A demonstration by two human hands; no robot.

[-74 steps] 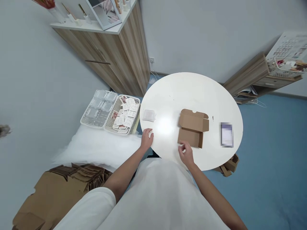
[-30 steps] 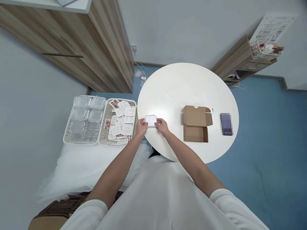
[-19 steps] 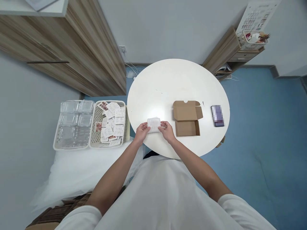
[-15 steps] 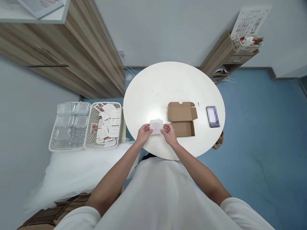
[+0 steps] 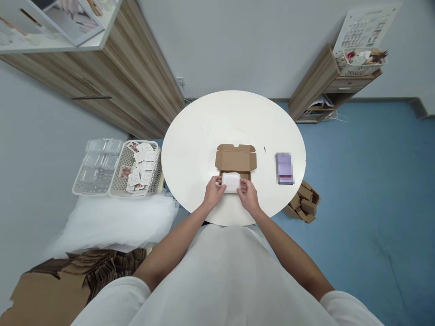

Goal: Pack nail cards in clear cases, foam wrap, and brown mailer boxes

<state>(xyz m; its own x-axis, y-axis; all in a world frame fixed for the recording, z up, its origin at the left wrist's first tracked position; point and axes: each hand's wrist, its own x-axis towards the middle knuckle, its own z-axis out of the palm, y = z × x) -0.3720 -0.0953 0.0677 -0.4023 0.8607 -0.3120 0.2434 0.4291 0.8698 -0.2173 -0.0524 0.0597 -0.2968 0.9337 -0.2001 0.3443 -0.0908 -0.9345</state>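
Note:
A small clear plastic case (image 5: 231,183) with white contents is held between both my hands over the lower half of an open brown cardboard box (image 5: 235,160). My left hand (image 5: 213,192) pinches the case's left edge and my right hand (image 5: 247,194) pinches its right edge. The box lies on a round white table (image 5: 204,145) with its lid flap folded back, away from me. Most of the box's tray is hidden under the case and my fingers.
A purple, blurred flat item (image 5: 284,168) lies on the table's right side. Left of the table stand a tray of clear cases (image 5: 96,166) and a basket of printed cards (image 5: 137,169). Flat cardboard blanks (image 5: 61,283) are stacked at lower left; small boxes (image 5: 303,202) sit on the blue floor.
Both hands picked up the clear case from the table's left side and carried it right, over the open box. My view has shifted so the box sits in the middle.

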